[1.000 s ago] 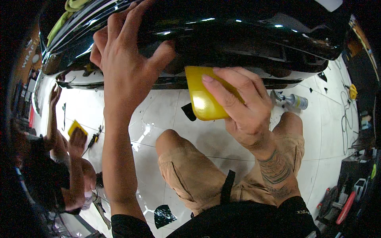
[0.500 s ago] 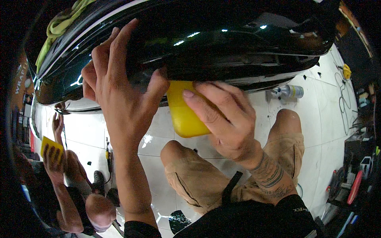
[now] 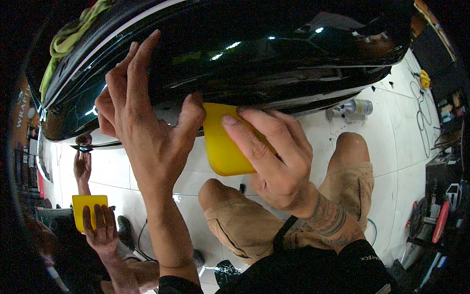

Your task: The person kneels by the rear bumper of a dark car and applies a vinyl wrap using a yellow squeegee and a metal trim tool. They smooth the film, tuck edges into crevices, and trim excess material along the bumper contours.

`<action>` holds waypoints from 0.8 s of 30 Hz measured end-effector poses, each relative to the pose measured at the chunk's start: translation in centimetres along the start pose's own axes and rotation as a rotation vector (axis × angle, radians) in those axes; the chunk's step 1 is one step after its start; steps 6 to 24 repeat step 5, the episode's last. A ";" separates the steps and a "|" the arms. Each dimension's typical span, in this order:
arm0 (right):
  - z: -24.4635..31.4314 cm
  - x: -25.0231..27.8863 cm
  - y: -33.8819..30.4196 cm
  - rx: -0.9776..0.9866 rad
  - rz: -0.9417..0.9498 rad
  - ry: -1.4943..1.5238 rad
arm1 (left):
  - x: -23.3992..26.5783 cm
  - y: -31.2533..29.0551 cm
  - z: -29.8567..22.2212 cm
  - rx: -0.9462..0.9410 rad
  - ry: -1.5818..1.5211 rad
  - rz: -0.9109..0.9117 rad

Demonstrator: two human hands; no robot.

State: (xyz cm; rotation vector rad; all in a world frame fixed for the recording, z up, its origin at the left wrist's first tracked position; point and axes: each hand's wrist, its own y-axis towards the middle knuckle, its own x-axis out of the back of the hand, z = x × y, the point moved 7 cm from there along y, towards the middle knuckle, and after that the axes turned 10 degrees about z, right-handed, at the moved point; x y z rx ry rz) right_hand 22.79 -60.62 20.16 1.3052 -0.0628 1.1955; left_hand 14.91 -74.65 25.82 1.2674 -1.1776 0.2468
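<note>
A glossy black car panel [image 3: 274, 63], curved like a bumper, spans the upper part of the head view. My left hand [image 3: 152, 117] lies against its lower part, fingers stretched upward and thumb apart, holding nothing. In my right hand [image 3: 281, 154] is a flat yellow squeegee [image 3: 223, 152], pinched between thumb and fingers. The squeegee's upper edge meets the panel's lower edge, close to my left thumb. My right fingers hide part of its right side.
At left, a co-worker's hand [image 3: 103, 235] holds another yellow squeegee [image 3: 90, 201]. A green cloth [image 3: 68, 41] drapes over the car at upper left. On the tiled floor, a grey spray bottle [image 3: 356, 107] lies under the panel's right end, and a cable [image 3: 418, 110] loops farther right.
The co-worker's squeegee and hand have moved right and nearer. My two hands and the yellow squeegee sit slightly lower and farther left in the picture, the car edge likewise; both hands keep their pose.
</note>
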 end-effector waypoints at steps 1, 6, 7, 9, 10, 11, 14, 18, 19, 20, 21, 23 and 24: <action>-0.1 0.0 -0.1 -0.007 -0.001 -0.002 | -0.1 0.0 0.0 -0.002 -0.004 0.001; -0.2 -0.1 -0.5 0.010 -0.018 -0.021 | -0.1 -0.2 -0.4 0.013 0.021 -0.002; -0.2 -0.1 -0.5 0.010 -0.018 -0.021 | -0.1 -0.2 -0.4 0.013 0.021 -0.002; -0.2 -0.1 -0.5 0.010 -0.018 -0.021 | -0.1 -0.2 -0.4 0.013 0.021 -0.002; -0.2 -0.1 -0.5 0.010 -0.018 -0.021 | -0.1 -0.2 -0.4 0.013 0.021 -0.002; -0.2 -0.1 -0.5 0.010 -0.018 -0.021 | -0.1 -0.2 -0.4 0.013 0.021 -0.002; -0.2 -0.1 -0.5 0.010 -0.018 -0.021 | -0.1 -0.2 -0.4 0.013 0.021 -0.002; -0.2 -0.1 -0.5 0.010 -0.018 -0.021 | -0.1 -0.2 -0.4 0.013 0.021 -0.002; -0.2 -0.1 -0.5 0.010 -0.018 -0.021 | -0.1 -0.2 -0.4 0.013 0.021 -0.002; -0.2 -0.1 -0.5 0.010 -0.018 -0.021 | -0.1 -0.2 -0.4 0.013 0.021 -0.002; -0.2 -0.1 -0.5 0.010 -0.018 -0.021 | -0.1 -0.2 -0.4 0.013 0.021 -0.002; -0.2 -0.1 -0.5 0.010 -0.018 -0.021 | -0.1 -0.2 -0.4 0.013 0.021 -0.002; -0.2 -0.1 -0.5 0.010 -0.018 -0.021 | -0.1 -0.2 -0.4 0.013 0.021 -0.002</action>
